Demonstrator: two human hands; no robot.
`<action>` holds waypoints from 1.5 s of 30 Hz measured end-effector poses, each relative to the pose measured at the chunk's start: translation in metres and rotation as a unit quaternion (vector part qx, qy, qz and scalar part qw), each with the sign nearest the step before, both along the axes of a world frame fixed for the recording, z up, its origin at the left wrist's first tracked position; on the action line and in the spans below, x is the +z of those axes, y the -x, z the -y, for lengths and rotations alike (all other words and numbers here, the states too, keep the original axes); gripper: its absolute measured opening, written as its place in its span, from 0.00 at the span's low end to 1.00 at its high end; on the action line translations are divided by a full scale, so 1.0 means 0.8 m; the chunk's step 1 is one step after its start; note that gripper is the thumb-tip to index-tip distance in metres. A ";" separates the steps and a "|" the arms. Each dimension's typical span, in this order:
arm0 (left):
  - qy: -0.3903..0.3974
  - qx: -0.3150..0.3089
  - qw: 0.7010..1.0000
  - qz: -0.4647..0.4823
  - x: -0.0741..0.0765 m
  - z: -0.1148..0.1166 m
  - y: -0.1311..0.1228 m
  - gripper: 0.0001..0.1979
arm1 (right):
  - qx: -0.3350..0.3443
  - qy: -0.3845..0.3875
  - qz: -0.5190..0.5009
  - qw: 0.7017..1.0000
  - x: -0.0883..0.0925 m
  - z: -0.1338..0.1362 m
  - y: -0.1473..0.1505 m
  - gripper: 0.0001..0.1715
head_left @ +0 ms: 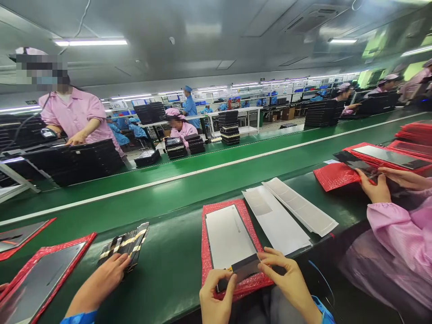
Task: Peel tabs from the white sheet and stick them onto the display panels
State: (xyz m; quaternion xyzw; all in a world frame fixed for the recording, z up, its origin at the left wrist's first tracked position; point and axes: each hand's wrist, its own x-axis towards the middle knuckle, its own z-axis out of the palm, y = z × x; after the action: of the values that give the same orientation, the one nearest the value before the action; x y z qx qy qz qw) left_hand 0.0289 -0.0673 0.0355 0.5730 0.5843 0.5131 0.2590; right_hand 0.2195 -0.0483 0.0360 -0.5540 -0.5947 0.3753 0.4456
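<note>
In front of me a flat display panel (230, 236), pale with a dark border, lies on a red bubble-wrap pouch (209, 216). A dark, glossy strip (248, 271) runs along the panel's near edge. My left hand (218, 292) pinches the strip's left end between thumb and fingers. At the right end, my right hand (285, 272) has thumb and fingertips closed on the same strip. Whether the strip is fixed to the panel, I cannot tell. White label sheets (275, 220) lie just beyond my right hand, some with grey rectangular pieces on them.
On the left, a co-worker's hand (110, 274) touches a bundle of dark strips (130, 243) near more panels on red pouches (50, 270). To the right, a pink-sleeved co-worker handles a red pouch (337, 175). A green conveyor belt (189, 186) runs behind; black trays (229, 128) stand beyond.
</note>
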 end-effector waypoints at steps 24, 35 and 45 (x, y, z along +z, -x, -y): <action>0.155 -0.105 0.975 -0.116 -0.003 -0.045 0.012 0.07 | 0.082 -0.021 0.132 0.988 -0.036 -0.037 -0.006 0.09; 0.150 -0.112 0.975 -0.122 -0.011 -0.048 0.012 0.07 | 0.087 -0.018 0.131 0.987 -0.042 -0.035 -0.008 0.09; 0.146 -0.113 0.976 -0.119 -0.011 -0.048 0.012 0.07 | 0.090 -0.013 0.127 0.988 -0.040 -0.037 -0.007 0.10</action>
State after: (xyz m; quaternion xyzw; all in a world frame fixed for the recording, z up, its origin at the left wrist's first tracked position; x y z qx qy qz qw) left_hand 0.0190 -0.0291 0.0271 0.6481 0.6108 0.3179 0.3253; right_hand 0.2251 -0.0186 0.0042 -0.5356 -0.6985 0.3326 0.3386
